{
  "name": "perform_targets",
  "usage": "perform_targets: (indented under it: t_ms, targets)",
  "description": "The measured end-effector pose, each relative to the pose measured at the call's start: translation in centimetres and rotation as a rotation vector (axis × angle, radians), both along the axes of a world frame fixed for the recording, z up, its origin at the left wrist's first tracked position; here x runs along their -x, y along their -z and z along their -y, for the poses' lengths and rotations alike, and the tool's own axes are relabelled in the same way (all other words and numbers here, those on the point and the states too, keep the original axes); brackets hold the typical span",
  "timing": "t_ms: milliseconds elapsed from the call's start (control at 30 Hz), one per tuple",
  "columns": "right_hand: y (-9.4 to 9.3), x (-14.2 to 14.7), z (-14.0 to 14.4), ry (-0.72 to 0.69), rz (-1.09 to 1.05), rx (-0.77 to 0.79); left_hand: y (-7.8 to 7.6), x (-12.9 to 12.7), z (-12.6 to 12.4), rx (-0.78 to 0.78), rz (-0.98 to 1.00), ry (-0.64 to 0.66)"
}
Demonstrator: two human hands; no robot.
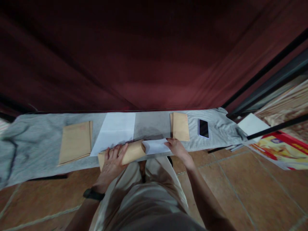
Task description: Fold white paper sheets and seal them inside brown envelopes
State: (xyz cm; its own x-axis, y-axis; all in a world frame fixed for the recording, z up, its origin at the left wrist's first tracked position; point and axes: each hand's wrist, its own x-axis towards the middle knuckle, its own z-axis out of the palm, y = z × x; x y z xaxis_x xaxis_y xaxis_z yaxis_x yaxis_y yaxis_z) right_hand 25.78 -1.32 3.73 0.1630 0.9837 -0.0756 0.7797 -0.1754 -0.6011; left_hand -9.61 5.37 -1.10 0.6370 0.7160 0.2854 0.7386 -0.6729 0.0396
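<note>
Fingers of the left hand (113, 162) lie spread across the top of a brown envelope (134, 152), while those of the right hand (177, 148) pinch the far right end of a narrow white paper (155, 146). The paper's left end meets the envelope's mouth; how much sits inside is hidden. Both pieces rest along the near edge of a narrow table (154, 120) draped in gray cloth, just above the seated person's light trousers (157, 166). A dark watch (93, 194) circles the left wrist. Directly behind the envelope, and partly covered by it, a large creased white sheet (119, 126) spreads toward the back. To the left lies a pile of brown envelopes (74, 142); to the right, close beyond the right hand, sits a smaller pile (181, 126), with a dark-screened phone (203, 128) beside it. A deep red curtain (156, 64) hangs behind the table, black bars (267, 73) slant at right, and a red-and-yellow printed package (281, 149) stands out above the brown tiled floor (216, 189). The envelope under the left hand is plain tan, its right end bulging open in a rounded curve; the narrow paper is smooth and blank on its visible face.
</note>
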Motion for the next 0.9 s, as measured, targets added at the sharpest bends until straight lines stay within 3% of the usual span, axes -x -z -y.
perform_targets:
  t_ms: [300, 733, 900]
  targets:
    - [-0.6, 0.7, -0.7, -0.050, 0.022, 0.002, -1.2, -1.1, 0.0, 0.004, 0.000, 0.032]
    - [1.7, 4.8, -1.2, 0.019, -0.296, -0.199, -1.2, -3.8, 0.2, 0.034, 0.063, 0.100]
    - [2.8, 5.2, -1.3, -0.054, -0.410, -0.240, -0.6, -4.2, 0.0, 0.015, 0.081, 0.126]
